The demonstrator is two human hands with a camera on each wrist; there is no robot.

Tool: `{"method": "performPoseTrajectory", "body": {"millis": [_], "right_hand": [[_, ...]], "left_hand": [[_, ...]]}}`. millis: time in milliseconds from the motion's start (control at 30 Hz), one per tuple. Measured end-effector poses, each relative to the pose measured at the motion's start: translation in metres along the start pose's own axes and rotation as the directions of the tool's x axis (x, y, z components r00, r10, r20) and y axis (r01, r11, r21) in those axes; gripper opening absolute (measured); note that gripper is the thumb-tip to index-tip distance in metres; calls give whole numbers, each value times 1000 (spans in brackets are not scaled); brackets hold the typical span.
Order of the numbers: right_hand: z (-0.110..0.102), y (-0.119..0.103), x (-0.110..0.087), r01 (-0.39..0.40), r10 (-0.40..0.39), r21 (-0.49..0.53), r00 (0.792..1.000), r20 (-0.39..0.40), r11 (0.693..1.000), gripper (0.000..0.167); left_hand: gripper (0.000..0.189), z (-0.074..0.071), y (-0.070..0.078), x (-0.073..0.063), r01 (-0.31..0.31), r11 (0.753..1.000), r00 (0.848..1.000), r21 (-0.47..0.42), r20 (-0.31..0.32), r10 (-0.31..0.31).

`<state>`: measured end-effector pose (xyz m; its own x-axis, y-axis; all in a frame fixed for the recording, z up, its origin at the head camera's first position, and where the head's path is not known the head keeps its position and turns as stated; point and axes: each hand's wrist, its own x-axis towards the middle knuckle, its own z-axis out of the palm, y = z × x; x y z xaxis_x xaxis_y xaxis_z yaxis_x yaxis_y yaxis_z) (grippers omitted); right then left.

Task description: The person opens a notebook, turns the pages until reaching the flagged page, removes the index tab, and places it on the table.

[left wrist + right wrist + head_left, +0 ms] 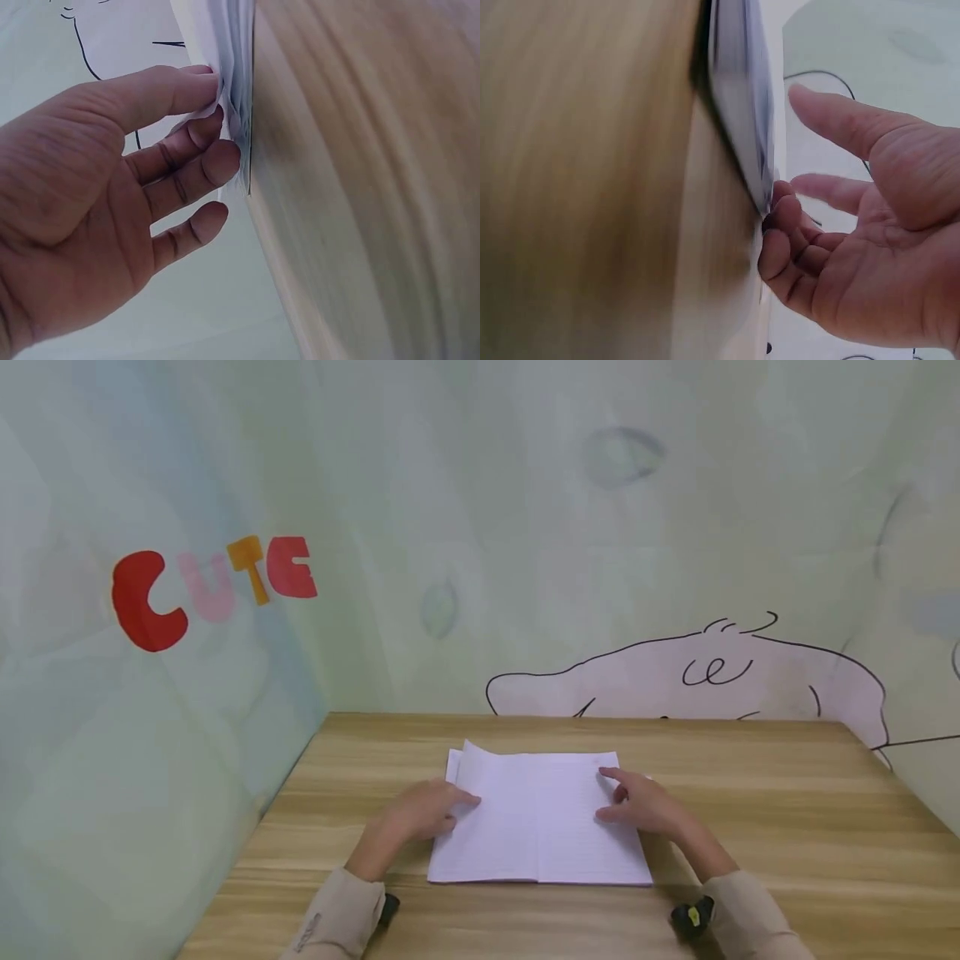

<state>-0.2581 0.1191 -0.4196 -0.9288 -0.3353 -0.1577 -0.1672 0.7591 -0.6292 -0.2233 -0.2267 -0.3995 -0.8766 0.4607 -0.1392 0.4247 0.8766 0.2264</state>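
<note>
An open notebook [570,843] with white, ruled pages lies on the wooden table, its spine near the middle. My left hand [427,808] is at its left side; in the left wrist view the thumb and forefinger of this hand [97,180] pinch the edge of a page [202,37]. That page's upper left corner curls up off the sheets below. Over the right page, my right hand [643,802] has its forefinger and thumb spread apart. The right wrist view has the other fingers of this hand [877,247] bent beside the notebook's corner [742,127], with nothing visibly gripped.
The wooden table [795,827] extends around the notebook on every side. Behind it stands a pale wall [450,527] with a line-drawn cartoon figure [637,681]. Coloured letters [150,610] mark the left wall. A dark device [692,917] sits at my right cuff.
</note>
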Motion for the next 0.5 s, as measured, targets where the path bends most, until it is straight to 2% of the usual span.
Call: {"method": "performPoseTrajectory", "body": {"millis": [200, 500], "right_hand": [[-9, 8, -4, 1, 0, -38, 999, 32, 999, 88], [-8, 10, -4, -25, 29, -54, 997, 71, 998, 101]], "left_hand": [[41, -3, -3, 2, 20, 1000, 1000, -18, -7, -20], [42, 0, -5, 3, 53, 998, 999, -26, 13, -52]]}}
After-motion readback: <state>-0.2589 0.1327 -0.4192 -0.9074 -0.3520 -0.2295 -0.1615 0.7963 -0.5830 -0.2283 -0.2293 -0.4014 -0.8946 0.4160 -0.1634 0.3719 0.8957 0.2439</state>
